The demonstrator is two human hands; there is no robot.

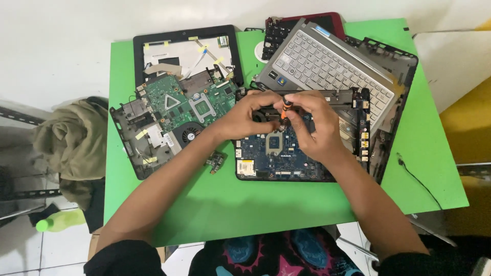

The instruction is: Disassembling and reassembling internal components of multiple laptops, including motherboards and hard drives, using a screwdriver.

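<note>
Green tabletop carries several dismantled laptops. Far left, off the table, an olive cloth is draped over a stand, with a pale green bottle lying on the tiled floor near it. On the table's left portion sits an open black laptop base holding a green circuit board with a round fan; a black screen bezel lies just beyond it. A small loose board lies near the left forearm.

At centre, a second open base holds a blue mainboard. The left hand rests over its far edge, fingers curled together onto the top of a screwdriver. The right hand meets it, fingers clamped on the orange-and-black screwdriver, which stands roughly upright over the blue mainboard.

Far right of centre, a grey keyboard panel lies tilted across other black shells. A thin black cable trails along the table's right side.
</note>
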